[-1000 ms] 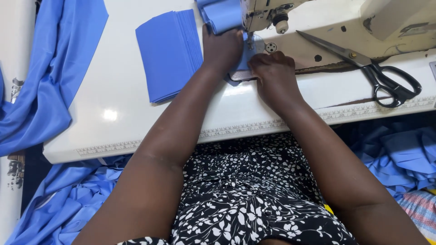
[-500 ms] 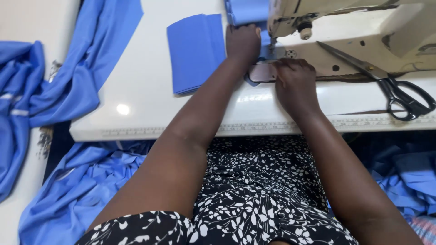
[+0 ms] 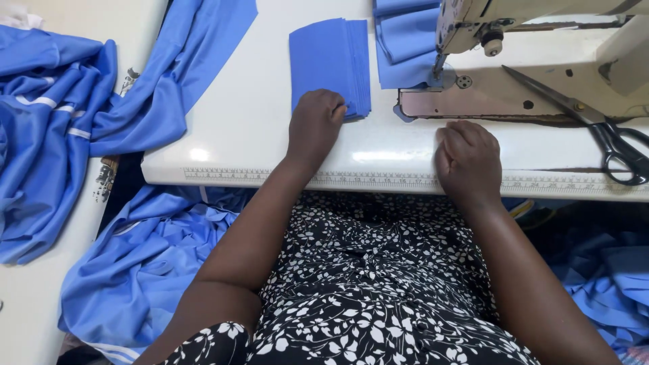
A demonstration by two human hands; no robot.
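At the sewing table, the left hand (image 3: 314, 125) rests on a stack of blue fabric pieces (image 3: 330, 64).

On the white table (image 3: 236, 135), the stack lies directly ahead of the left hand, its long axis running away from the person; curled fingers press on its near edge, though whether they pinch a piece I cannot tell. The right hand (image 3: 466, 159) sits well to the right, loosely closed and holding nothing, just before the sewing machine (image 3: 541, 74), with more blue cloth (image 3: 405, 47) under the needle and scissors (image 3: 595, 125) on the machine bed.
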